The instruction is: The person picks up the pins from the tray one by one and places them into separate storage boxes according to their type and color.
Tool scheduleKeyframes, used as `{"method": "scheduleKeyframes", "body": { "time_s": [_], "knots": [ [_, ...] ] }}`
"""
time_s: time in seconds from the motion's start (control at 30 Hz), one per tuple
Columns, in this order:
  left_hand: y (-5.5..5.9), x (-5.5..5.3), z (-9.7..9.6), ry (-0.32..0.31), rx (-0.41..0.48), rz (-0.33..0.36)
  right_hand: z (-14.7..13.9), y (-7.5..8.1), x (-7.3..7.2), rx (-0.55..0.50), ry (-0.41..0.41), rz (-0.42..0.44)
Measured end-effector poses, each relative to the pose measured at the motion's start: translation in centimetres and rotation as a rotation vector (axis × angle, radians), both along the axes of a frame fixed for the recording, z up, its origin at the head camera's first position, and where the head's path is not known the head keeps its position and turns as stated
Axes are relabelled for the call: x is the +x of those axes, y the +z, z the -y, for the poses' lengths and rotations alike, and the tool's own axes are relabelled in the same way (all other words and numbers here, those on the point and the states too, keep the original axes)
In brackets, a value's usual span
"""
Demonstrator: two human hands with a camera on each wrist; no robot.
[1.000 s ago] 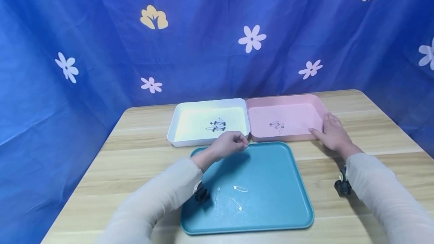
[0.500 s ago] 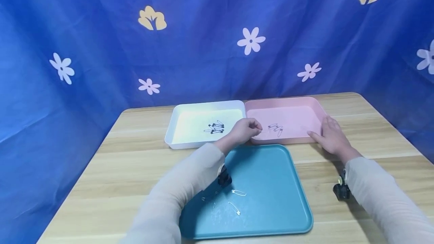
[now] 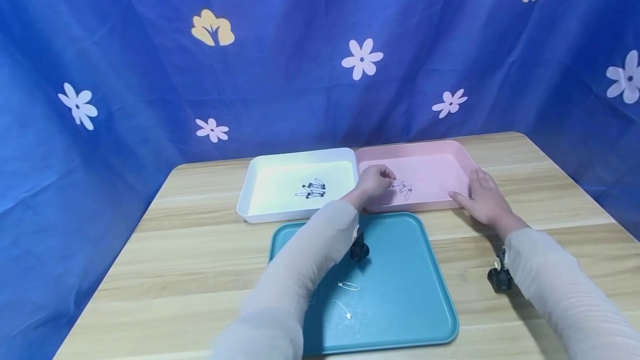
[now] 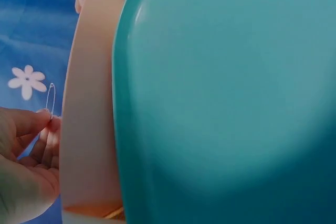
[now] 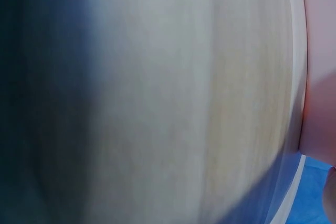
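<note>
In the head view, my left hand is over the left part of the pink tray. Its thumb and fingertips pinch a silvery safety pin, which stands up from them in the left wrist view. Beside those fingertips, several safety pins lie on the pink tray's floor. My right hand rests at that tray's front right corner, fingers extended along the side and thumb at the front rim. Only a bit of it shows at the right wrist view's edge.
Left of the pink tray, touching it, stands a white tray with several black-headed safety pins. In front lies a teal tray, where a light safety pin and others lie, partly under my left forearm. A blue curtain hangs behind the table.
My left hand has moved from the teal tray's back edge, rightward and away from me, to over the pink tray. The right hand stays at the pink tray's corner.
</note>
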State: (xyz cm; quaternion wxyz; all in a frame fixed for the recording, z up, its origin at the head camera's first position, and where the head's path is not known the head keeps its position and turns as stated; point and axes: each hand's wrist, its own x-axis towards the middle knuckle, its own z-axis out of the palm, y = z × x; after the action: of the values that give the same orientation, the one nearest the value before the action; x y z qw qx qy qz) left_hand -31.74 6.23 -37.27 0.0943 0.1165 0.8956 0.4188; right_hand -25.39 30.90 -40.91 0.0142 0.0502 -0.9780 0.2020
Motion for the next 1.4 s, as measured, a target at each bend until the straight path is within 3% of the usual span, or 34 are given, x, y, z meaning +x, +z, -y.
{"method": "scheduleKeyframes", "body": {
  "time_s": [0.2, 0.37, 0.57, 0.83, 1.1, 1.23, 1.27, 1.4],
  "knots": [
    [-0.7, -1.1, -0.8, 0.067, 0.019, 0.013, 0.1, 0.0, -0.1, 0.007, 0.002, -0.008],
    [-1.4, -1.9, -1.4, 0.086, -0.017, -0.011, 0.0, -0.1, -0.2, 0.013, -0.003, 0.001],
    [-1.9, -2.4, -2.2, 0.103, -0.109, -0.057, -0.1, -0.1, -0.1, 0.014, -0.009, -0.004],
    [-2.2, -2.5, -2.6, 0.132, -0.158, -0.035, -0.1, -0.2, -0.1, 0.013, -0.005, -0.007],
    [-2.1, -2.5, -2.0, 0.128, -0.162, -0.033, 0.4, 0.0, -0.2, 0.014, -0.008, 0.007],
    [-2.8, -3.4, -2.0, 0.117, -0.199, -0.016, 0.5, 0.1, -0.2, 0.018, -0.009, 0.020],
    [-4.0, -4.4, -2.0, 0.104, -0.179, -0.053, 0.4, 0.1, -0.2, 0.019, -0.010, 0.022],
    [-4.1, -4.7, -1.9, 0.068, -0.187, -0.075, 0.2, 0.1, -0.1, 0.019, -0.013, 0.019]
  ]
}}
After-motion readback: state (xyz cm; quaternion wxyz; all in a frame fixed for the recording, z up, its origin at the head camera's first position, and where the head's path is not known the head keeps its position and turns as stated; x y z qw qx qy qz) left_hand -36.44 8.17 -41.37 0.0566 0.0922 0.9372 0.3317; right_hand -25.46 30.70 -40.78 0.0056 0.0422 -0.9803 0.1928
